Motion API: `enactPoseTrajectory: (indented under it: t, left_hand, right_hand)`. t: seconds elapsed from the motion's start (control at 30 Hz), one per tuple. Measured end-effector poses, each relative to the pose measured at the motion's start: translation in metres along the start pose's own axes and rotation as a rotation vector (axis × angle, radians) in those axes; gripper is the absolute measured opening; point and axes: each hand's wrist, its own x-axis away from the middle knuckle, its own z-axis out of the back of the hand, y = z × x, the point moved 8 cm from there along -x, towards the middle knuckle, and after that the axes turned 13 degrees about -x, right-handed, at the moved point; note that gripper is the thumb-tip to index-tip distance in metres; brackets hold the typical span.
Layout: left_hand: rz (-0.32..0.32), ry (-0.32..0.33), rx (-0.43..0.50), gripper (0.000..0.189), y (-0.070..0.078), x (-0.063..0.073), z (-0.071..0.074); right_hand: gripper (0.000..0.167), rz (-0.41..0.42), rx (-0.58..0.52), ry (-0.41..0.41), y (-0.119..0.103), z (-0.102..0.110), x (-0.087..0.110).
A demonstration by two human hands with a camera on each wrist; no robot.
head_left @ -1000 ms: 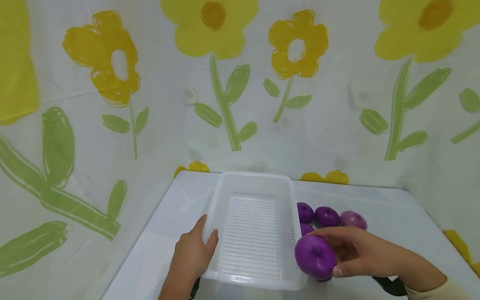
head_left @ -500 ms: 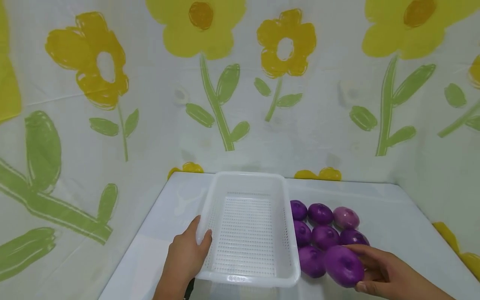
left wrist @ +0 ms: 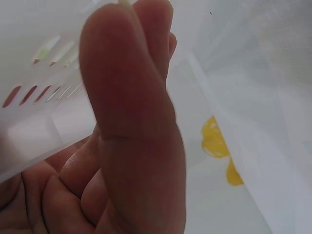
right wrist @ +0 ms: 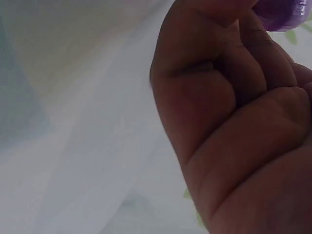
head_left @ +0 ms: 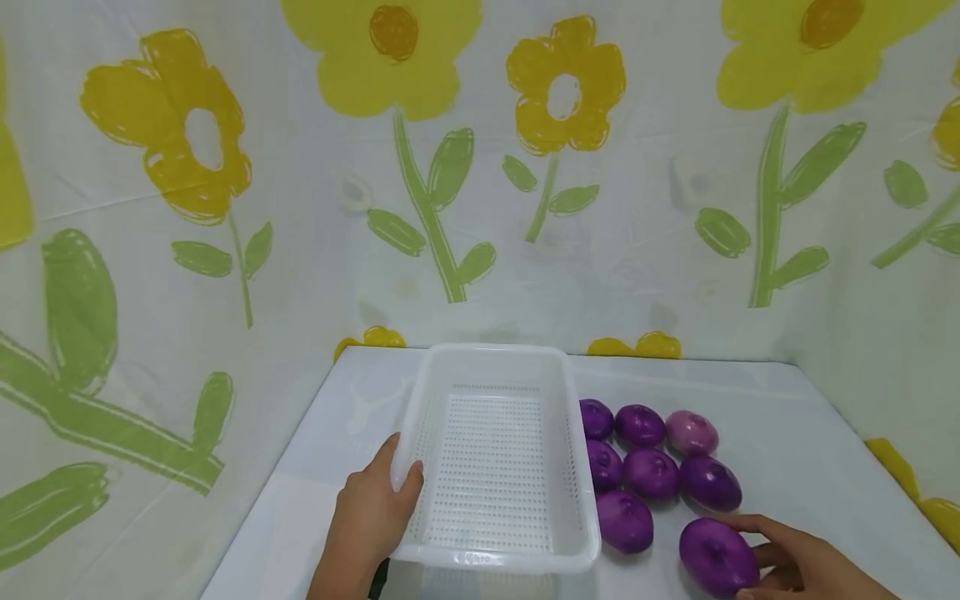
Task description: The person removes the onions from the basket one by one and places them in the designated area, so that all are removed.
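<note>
A white perforated plastic basket (head_left: 495, 467) with nothing inside stands on the table. My left hand (head_left: 375, 504) grips its left rim, thumb on the inner side. The left wrist view shows that hand's fingers (left wrist: 136, 117) close up beside the slotted basket wall (left wrist: 44, 102). At the front right, my right hand (head_left: 798, 558) holds a purple onion (head_left: 718, 557) between thumb and fingers, low at the tabletop. Only a bit of a purple onion (right wrist: 287, 13) shows past the fingers in the right wrist view. Several other purple onions (head_left: 651, 473) sit in rows right of the basket.
One paler pink onion (head_left: 692, 433) lies at the back right of the group. The white table (head_left: 810, 450) ends at a hanging cloth (head_left: 630, 275) printed with yellow flowers, which rises behind and at both sides.
My right hand has carried the onion from beside the basket's right rim rightward and down to the front of the table. My left hand still grips the basket; the head view has shifted slightly.
</note>
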Motion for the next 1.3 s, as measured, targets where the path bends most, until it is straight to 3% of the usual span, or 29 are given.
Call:
enactPoseTrajectory:
  t: [0.23, 0.43, 0.6, 0.73, 0.87, 1.3]
  left_hand:
    - [0.001, 0.008, -0.005, 0.067, -0.001, 0.000, 0.001]
    - [-0.001, 0.008, -0.004, 0.067, 0.000, -0.001, 0.001]
    - [0.000, 0.007, -0.012, 0.067, 0.000, -0.001, 0.003]
    - [-0.014, 0.011, -0.006, 0.067, 0.002, -0.002, 0.005]
    - [-0.004, 0.011, -0.007, 0.067, 0.002, -0.001, 0.004]
    - [0.000, 0.015, -0.009, 0.066, 0.002, 0.001, 0.003]
  right_hand:
    - [0.080, -0.019, 0.037, 0.013, 0.011, -0.002, -0.004]
    - [0.077, -0.015, 0.176, 0.054, 0.016, 0.002, -0.004]
    - [0.078, -0.019, 0.293, 0.166, 0.011, 0.002, -0.006]
    - [0.083, -0.070, 0.406, 0.294, 0.005, 0.000, -0.009]
    - [0.089, -0.114, 0.484, 0.362, 0.001, -0.002, -0.012]
    - [0.104, -0.196, 0.475, 0.405, 0.001, -0.006, -0.022]
